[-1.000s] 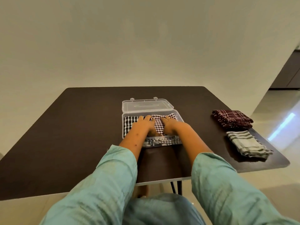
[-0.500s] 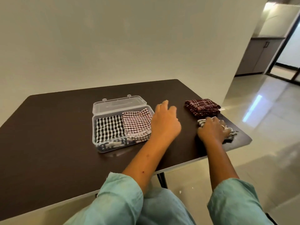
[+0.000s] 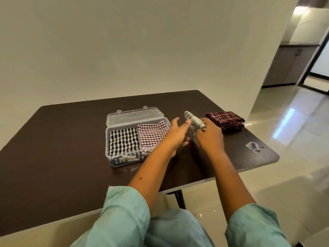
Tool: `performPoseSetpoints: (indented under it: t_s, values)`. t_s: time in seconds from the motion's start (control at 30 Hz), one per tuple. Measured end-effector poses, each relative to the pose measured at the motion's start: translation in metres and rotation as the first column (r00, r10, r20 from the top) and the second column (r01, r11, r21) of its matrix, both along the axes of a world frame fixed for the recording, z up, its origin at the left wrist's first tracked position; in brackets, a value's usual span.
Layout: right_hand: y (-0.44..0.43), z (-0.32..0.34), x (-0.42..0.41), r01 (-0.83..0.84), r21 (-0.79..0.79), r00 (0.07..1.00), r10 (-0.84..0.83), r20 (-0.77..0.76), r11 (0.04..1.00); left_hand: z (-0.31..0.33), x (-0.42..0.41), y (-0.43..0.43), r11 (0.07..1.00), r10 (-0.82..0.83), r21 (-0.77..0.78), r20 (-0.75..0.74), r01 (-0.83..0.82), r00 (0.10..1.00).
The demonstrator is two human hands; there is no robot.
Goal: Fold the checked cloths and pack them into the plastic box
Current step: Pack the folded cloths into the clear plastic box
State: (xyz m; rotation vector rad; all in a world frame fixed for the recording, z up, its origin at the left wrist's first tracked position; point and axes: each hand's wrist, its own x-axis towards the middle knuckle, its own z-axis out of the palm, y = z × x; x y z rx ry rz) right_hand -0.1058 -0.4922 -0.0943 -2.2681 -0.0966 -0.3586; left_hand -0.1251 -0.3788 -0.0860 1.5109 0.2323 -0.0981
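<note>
above table (image 3: 71, 139), striped cloth (image 3: 194, 120) now raised (right hand (image 3: 211, 138)).

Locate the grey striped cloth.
Head view, right of centre: the grey striped cloth is in the right hand, between the plastic box and maroon checked cloth.

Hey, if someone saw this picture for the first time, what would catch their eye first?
Probably the hands in the middle: the right hand grips a grey striped cloth raised over the dark table, and the left hand meets it, its hold blurred. Left of them stands an open clear plastic box holding a black-and-white checked cloth beside a red-and-white checked cloth; a folded maroon checked cloth lies near the far right edge.
</note>
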Motion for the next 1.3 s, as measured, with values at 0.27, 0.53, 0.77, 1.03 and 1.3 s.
performPoseSetpoints:
  t_s: [0.27,0.53,0.77,1.03,1.3]
  values:
    - [0.144,0.021,-0.035,-0.474,-0.269,0.848,0.517,0.116,0.838,0.019,-0.039,0.144,0.907,0.405,-0.131,0.018,-0.399,0.914]
    - [0.197,-0.013,-0.023,-0.607,-0.503,0.794,0.447,-0.411,0.615,-0.005,-0.06,0.176,0.415,0.318,0.852,0.193,-0.319,0.928]
    - [0.195,-0.019,-0.013,-0.7,-0.539,0.713,0.5,-0.491,0.468,-0.014,-0.057,0.178,-0.012,0.208,0.998,0.056,-0.055,0.976]
    - [0.161,-0.005,-0.008,-0.764,-0.161,0.638,0.694,-0.334,0.624,-0.009,-0.056,0.168,-0.055,0.181,0.986,0.166,-0.159,0.969]
    - [0.046,-0.016,0.059,-0.133,0.027,0.99,0.134,-0.041,0.991,0.006,-0.02,0.045,0.217,-0.196,0.904,0.411,-0.369,0.89]
